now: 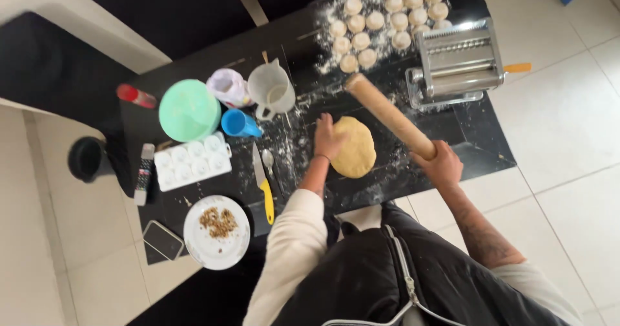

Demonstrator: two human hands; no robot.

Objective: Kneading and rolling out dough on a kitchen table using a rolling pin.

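Observation:
A flat round of yellow dough (356,146) lies on the floured black table (465,132). My left hand (328,136) presses flat on the dough's left edge, fingers spread. My right hand (441,164) grips one end of a long wooden rolling pin (387,114), which slants up and away over the table, above and to the right of the dough. Several small round dough pieces (387,17) sit in rows on flour at the far side.
A metal pasta machine (457,61) stands at the right. To the left are a clear jug (271,90), a blue cup (237,123), a green bowl (188,110), a white mould tray (190,161), a yellow-handled knife (263,184), a plate of crumbs (217,231) and a phone (162,240).

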